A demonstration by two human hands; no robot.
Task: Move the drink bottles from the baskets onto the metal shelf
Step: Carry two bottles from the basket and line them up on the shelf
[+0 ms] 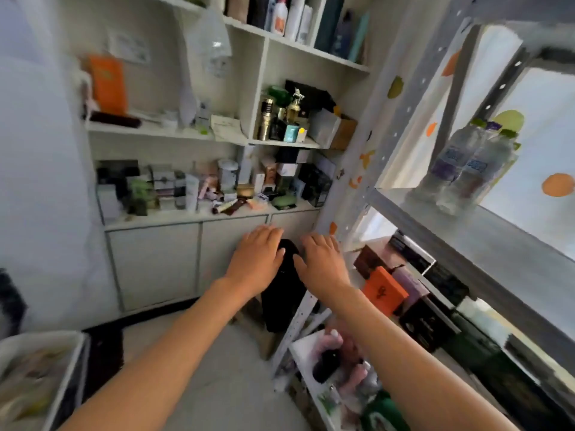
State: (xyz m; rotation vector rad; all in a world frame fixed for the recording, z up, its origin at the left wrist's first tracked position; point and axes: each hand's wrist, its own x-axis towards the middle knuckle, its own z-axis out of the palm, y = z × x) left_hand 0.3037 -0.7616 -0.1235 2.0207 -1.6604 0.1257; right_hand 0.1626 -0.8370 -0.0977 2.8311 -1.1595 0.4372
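Our biggest risk, as we judge it, is that the water bottles (466, 169) already standing close to the front edge of the metal shelf (504, 241) at the right of the frame get knocked off when more are pushed in beside them. Both hands hover empty at the centre, left hand (256, 256) and right hand (323, 262), fingers loosely spread and holding nothing. The bottles stand well apart from them at upper right, while the white basket (67, 362) sits at lower left, its contents too blurred to identify.
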